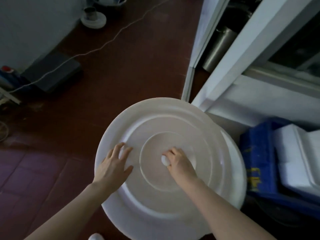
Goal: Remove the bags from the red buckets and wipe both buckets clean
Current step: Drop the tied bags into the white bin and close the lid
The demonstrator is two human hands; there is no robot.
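Right hand (180,161) fingers clamp a white wad (164,160) on the lid (155,205); left hand (113,163) fingers spread flat.

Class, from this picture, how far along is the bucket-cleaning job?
Done: nothing shown; no red bucket or bag is in view. In hand: the right hand holds a white wad on the centre of a white lid, the left hand flat beside it. Left: seemingly both buckets.

Look to your lower right: a blue crate (256,158) sits there, with white foam blocks (294,158) at its right side. A white cord (100,48) snakes across the dark red floor (129,75) at upper left. A metal cylinder (220,47) stands at upper right.
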